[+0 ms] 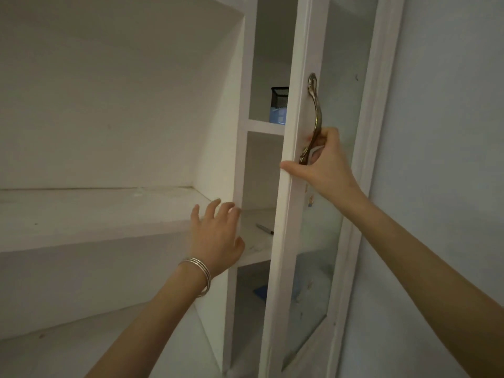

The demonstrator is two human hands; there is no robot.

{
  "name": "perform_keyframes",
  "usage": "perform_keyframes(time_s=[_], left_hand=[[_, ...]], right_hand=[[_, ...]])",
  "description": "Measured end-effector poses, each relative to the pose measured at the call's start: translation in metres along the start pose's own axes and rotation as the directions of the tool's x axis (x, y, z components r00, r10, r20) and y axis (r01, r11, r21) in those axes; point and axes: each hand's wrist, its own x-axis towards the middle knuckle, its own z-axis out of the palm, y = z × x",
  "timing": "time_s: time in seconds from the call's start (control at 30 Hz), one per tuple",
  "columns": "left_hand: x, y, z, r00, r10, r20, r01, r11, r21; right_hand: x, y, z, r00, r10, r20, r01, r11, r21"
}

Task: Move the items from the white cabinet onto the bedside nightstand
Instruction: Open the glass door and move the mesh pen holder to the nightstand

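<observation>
Right grip is closed on the lower end of the brass handle, fingers curled behind it and the thumb stretched along the edge of the cabinet door. The door stands partly open, its glass panel turned edge-on to the head camera.

Left grip is open and holds nothing. Its fingers are spread and reach towards the front upright of the white cabinet; whether the fingertips touch the wood cannot be told. Silver bangles circle that wrist.

Inside the cabinet, three shelves show through the gap:
- On the upper shelf stands a black mesh holder, with a blue box below or in front of it. Pale patches mark the box's face, too blurred to read.
- On the middle shelf lies a pen, just past the left fingers and half hidden by the door.
- On the lower shelf lies a flat blue item, mostly covered by the door frame.

To the left runs a long white open shelf. A pale blue wall lies to the right of the door.
</observation>
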Motion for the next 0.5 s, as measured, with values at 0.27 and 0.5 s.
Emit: perform_keyframes(time_s=[0.27, 0.5], left_hand=[[-0.009, 0.048, -0.012, 0.952, 0.182, -0.245, -0.234, 0.951, -0.202], [-0.011, 0.050, -0.010, 0.959, 0.191, -0.209, -0.244, 0.933, -0.265]], right_hand=[[-0.004, 0.000, -0.016, 0.998, -0.054, 0.018, 0.053, 0.996, 0.069], [-0.029, -0.002, -0.046, 0.917, -0.390, 0.082, 0.396, 0.875, -0.277]])
